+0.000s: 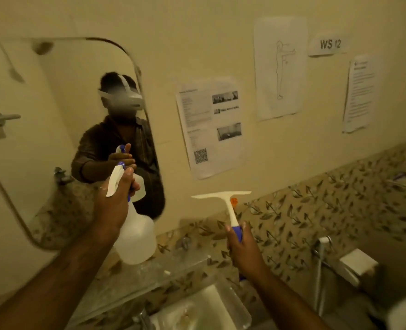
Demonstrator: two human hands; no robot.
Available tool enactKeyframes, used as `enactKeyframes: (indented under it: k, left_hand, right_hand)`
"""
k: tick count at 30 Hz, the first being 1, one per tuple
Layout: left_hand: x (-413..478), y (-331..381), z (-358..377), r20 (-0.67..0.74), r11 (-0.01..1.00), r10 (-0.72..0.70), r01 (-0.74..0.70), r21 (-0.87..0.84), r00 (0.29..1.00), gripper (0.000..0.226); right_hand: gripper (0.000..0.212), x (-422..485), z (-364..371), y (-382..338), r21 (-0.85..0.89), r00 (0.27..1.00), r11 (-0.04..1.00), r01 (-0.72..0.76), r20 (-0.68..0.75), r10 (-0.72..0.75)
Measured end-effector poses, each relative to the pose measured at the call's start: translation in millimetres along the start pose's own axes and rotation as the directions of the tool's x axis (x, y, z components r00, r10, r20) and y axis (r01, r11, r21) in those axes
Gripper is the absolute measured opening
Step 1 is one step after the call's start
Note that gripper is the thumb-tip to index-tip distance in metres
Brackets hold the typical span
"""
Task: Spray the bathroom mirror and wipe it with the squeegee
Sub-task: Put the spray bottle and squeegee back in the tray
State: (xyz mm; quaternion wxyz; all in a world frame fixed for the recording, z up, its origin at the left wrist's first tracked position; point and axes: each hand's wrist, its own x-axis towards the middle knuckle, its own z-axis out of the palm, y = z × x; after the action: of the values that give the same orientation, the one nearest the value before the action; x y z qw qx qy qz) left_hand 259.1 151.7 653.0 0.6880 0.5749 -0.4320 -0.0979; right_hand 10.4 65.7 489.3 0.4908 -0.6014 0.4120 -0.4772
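The rounded bathroom mirror (42, 129) fills the left half of the wall and reflects a person wearing a headset. My left hand (112, 203) grips the neck of a translucent white spray bottle (137, 236) with a white and purple trigger head, held upright close to the mirror's lower right part. My right hand (241, 246) holds a white squeegee (225, 198) by its purple grip, blade up and level, to the right of the mirror in front of the tiled wall.
Below lie a glass shelf (135, 279) and a white sink (204, 308). Leaf-patterned tiles (328, 210) run along the wall. Printed sheets (209, 125) and a "WS 12" label (329, 45) hang to the right. A hose tap (323, 244) and a white holder (357, 263) sit at lower right.
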Motion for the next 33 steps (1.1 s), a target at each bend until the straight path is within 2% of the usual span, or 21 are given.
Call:
enactKeyframes:
  k: [3,7,12,16,19,22,25,27,30,33]
  left_hand:
    - [-9,-15,43,0.055,1.000,0.002,-0.001,-0.010,0.998,0.056]
    - [-26,-37,106,0.101,1.000,0.011,-0.012,0.000,0.995,0.041]
    - [-55,-68,184,0.179,1.000,-0.002,0.002,0.003,0.984,0.046]
    - [-92,-100,239,0.203,1.000,0.021,-0.021,-0.004,0.979,0.026]
    - [-118,-131,273,0.214,0.999,0.028,-0.034,0.023,0.976,0.031]
    - [-144,-167,301,0.254,0.997,0.014,-0.032,0.068,0.967,0.041]
    - [-169,-205,322,0.313,0.989,-0.002,-0.045,0.141,0.950,0.044]
    - [-186,-237,333,0.353,0.980,-0.016,-0.055,0.190,0.935,0.042]
    - [-214,-284,348,0.343,0.959,-0.095,-0.006,0.283,0.934,0.051]
    - [-243,-328,361,0.352,0.918,-0.109,-0.043,0.395,0.930,0.047]
  right_hand:
    - [0.020,8,-37,20,-0.031,0.995,0.999,-0.022,-0.093,0.019]
    - [0.023,11,-83,54,-0.086,0.980,0.992,-0.088,-0.185,0.071]
    - [0.024,5,-133,110,-0.060,0.951,0.973,-0.221,-0.232,0.202]
    - [0.024,-1,-165,161,-0.060,0.924,0.952,-0.301,-0.265,0.275]
    - [0.020,-5,-185,197,-0.018,0.898,0.924,-0.383,-0.243,0.367]
    - [0.031,-10,-201,237,0.026,0.862,0.890,-0.454,-0.240,0.447]
    - [0.049,-15,-211,278,-0.005,0.819,0.838,-0.545,-0.217,0.531]
    - [0.048,-19,-213,306,-0.024,0.800,0.811,-0.585,-0.182,0.571]
    - [0.049,-28,-213,346,-0.081,0.763,0.762,-0.642,-0.160,0.626]
    - [0.050,-35,-212,380,-0.148,0.727,0.712,-0.686,-0.120,0.676]
